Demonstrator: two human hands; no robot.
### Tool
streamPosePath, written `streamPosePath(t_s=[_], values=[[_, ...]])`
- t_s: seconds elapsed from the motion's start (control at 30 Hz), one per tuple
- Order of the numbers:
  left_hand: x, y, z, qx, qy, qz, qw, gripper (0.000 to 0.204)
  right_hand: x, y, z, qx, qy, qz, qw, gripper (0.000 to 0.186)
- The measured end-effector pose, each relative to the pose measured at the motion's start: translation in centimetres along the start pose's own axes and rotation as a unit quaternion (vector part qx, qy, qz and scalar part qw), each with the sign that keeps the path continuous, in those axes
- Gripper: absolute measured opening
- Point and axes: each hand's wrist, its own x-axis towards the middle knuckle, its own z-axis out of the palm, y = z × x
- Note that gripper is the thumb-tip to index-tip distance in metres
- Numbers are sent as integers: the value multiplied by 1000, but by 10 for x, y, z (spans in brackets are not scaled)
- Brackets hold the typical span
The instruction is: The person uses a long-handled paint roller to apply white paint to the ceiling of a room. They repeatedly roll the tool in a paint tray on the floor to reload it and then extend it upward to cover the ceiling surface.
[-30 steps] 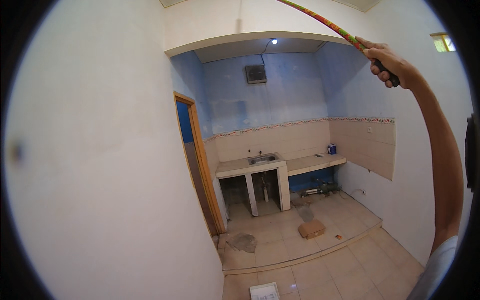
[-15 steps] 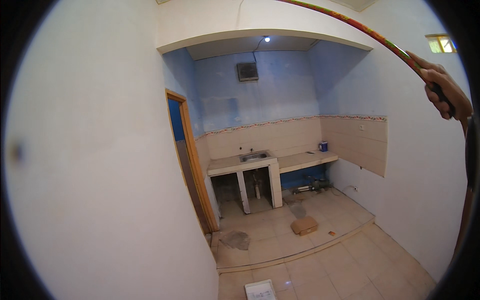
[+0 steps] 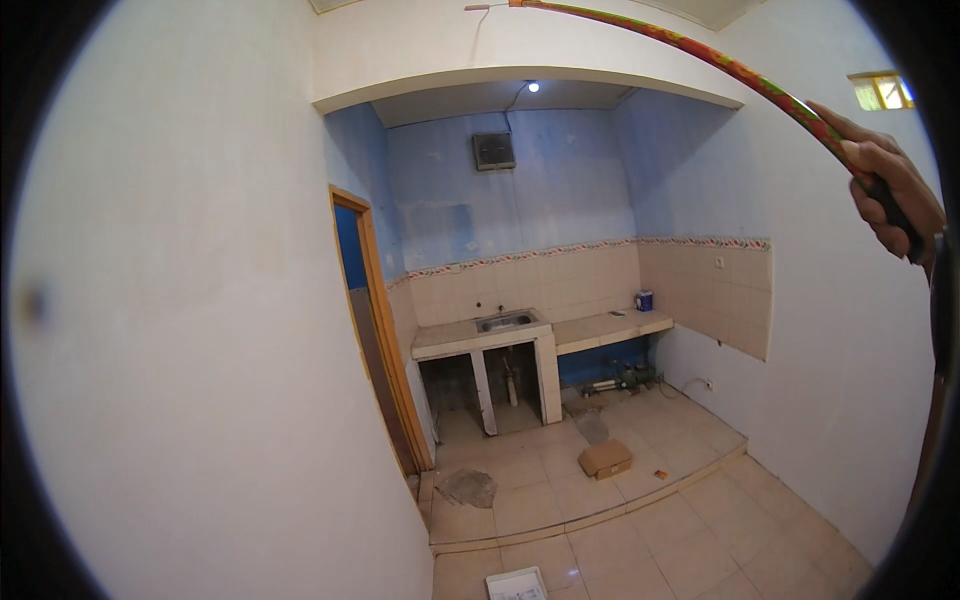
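Observation:
My right hand (image 3: 885, 190) is wrapped round the black grip of a long red and green patterned pole (image 3: 735, 68) at the upper right. The pole slants up to the left across the white beam wall (image 3: 400, 45). Its far end, with a thin bent rod (image 3: 483, 7), sits at the top edge of the picture; whether it touches the wall I cannot tell. My left hand is out of view.
A white wall (image 3: 170, 330) fills the left, beside a wooden doorway (image 3: 372, 250). A raised tiled floor (image 3: 550, 470) holds a cardboard box (image 3: 605, 460) before a counter with a sink (image 3: 505, 322). A white tray (image 3: 515, 585) lies below.
My right hand has moved right and down in the picture since a second ago, still gripping the pole. The pole's far end now shows a thin rod. The view has shifted slightly.

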Motion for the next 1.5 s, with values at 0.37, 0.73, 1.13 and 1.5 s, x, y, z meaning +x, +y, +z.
streamPosePath(t_s=[0.37,0.73,1.13,1.5], values=[[-4,-4,3,50,8,18,999,26,105,-26,63,9,91,-41,995,62],[-8,-9,12,93,14,37,995,22,155,-37,21,21,40,71,996,59],[-14,13,11,171,11,89,981,20,42,-68,14,44,61,228,971,62],[-20,53,70,279,60,206,936,21,-34,-13,8,-35,-28,-3,999,61]])
